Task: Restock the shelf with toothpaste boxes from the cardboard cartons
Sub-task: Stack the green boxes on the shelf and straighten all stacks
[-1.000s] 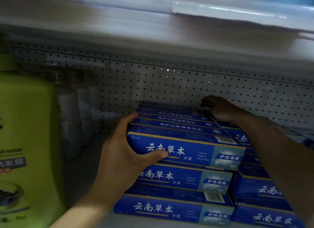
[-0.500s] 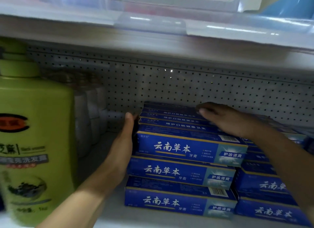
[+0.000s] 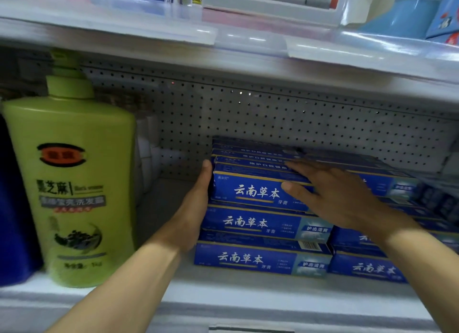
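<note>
Blue toothpaste boxes with white lettering lie stacked three high on the white shelf, several rows deep. A second, lower stack stands against it on the right. My left hand presses flat against the left ends of the upper boxes, fingers straight. My right hand lies across the top front box, with its fingers over the top face and its thumb on the front face. No cardboard carton is in view.
A large green shampoo bottle stands at the left, with a dark blue bottle beside it and white bottles behind. The pegboard back wall is close behind the stack. The upper shelf hangs low overhead.
My right hand slid from the back of the stack forward onto the top front box. My left thumb came off the front face and the palm now lies flat on the box ends.
</note>
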Tool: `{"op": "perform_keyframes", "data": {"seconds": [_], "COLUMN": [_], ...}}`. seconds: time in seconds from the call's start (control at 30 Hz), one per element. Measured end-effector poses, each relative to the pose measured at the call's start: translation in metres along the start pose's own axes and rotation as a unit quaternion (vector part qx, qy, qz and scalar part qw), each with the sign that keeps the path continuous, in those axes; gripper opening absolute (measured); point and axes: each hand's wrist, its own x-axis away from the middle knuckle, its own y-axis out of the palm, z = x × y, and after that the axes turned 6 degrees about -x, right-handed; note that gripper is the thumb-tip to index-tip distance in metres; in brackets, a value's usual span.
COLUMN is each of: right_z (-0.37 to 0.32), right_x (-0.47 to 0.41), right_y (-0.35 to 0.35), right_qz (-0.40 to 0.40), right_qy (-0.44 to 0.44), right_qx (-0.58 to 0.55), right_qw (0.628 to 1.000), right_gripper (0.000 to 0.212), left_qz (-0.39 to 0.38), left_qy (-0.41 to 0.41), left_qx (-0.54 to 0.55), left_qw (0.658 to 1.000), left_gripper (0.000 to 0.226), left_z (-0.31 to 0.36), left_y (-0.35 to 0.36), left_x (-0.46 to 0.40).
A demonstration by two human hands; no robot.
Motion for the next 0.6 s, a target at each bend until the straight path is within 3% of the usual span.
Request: {"op": "perform_keyframes", "data": {"seconds": [0.17,0.23,0.3,0.37,0.5,0.6], "right_z": [0.004,0.001,-0.006,-0.010,-0.005,0.002], "right_x": [0.006,0.015,0.026,0.030,0.028,0.024], "right_y": [0.007,0.012,0.014,0.015,0.016,0.014], "right_qz": [0.096,0.121,0.093,0.070,0.102,0.125], "right_qy": [-0.011,0.029,0.103,0.159,0.180,0.233], "right_qx": [0.013,-0.044,-0.139,-0.198,-0.266,-0.388], "right_qw": [0.995,0.991,0.980,0.965,0.942,0.883], "right_gripper": [0.094,0.093,0.093,0.077,0.051,0.049], "left_qz": [-0.014,-0.013,-0.019,-0.023,-0.028,-0.022], "left_qy": [0.014,0.015,0.012,0.002,-0.010,0.012], "left_qx": [0.045,0.055,0.056,0.051,0.039,0.035], "left_qw": [0.999,0.998,0.998,0.998,0.999,0.999], "left_gripper": [0.064,0.063,0.059,0.060,0.063,0.059], "left_z": [-0.014,-0.021,-0.023,-0.021,-0.019,-0.017], "left_y": [-0.012,-0.014,-0.013,-0.011,-0.008,-0.009], "left_x": [0.007,0.013,0.018,0.020,0.018,0.017]}}
